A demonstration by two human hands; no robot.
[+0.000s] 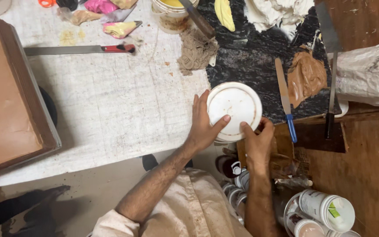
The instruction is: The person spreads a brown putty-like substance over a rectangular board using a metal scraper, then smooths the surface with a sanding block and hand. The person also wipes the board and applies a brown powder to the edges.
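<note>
The left hand lies spread over the left edge of a round white lid, fingers curled against its rim and the thumb pressed on top. The right hand grips the same lid from its lower right edge, thumb on the top face and the other fingers wrapped under the rim. The lid sits between both hands, over a container that is mostly hidden beneath it. Just right of the right hand lies a blue-handled spatula, and beyond it a lump of brown paste on a dark slab. Below the right wrist stand several small jars.
</note>
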